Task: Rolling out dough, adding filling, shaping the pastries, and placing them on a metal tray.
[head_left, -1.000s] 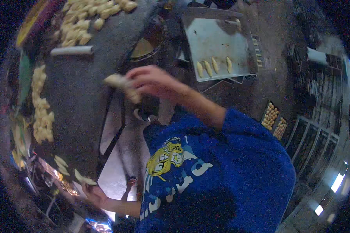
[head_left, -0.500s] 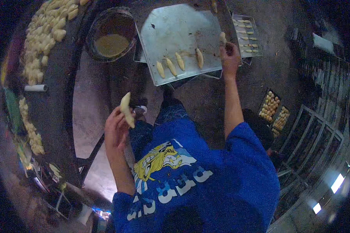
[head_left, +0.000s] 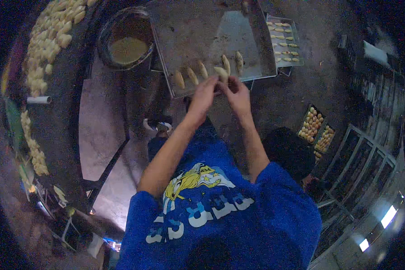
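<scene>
A large metal baking tray [head_left: 189,33] lies in front of me, with several spindle-shaped dough pieces [head_left: 179,80] along its near side. My left hand [head_left: 204,96] and my right hand [head_left: 236,95] meet over the near edge of the tray. Between their fingertips is another pale dough piece [head_left: 220,72], its tip pointing away from me. The fingers hide its lower end. Just beyond my right hand are two dough pieces [head_left: 239,62] lying side by side.
On the left, a dark table [head_left: 63,117] carries many pale dough lumps [head_left: 54,40] and a white tube [head_left: 39,100]. A bucket of brownish liquid [head_left: 129,50] stands beside the tray. At right are another filled tray [head_left: 283,40], crates of round items [head_left: 311,123] and a metal rack [head_left: 360,148].
My left hand has brought its dough piece up and right to the tray's near edge. My right hand has let go of its piece, now on the tray, and come left to meet it.
</scene>
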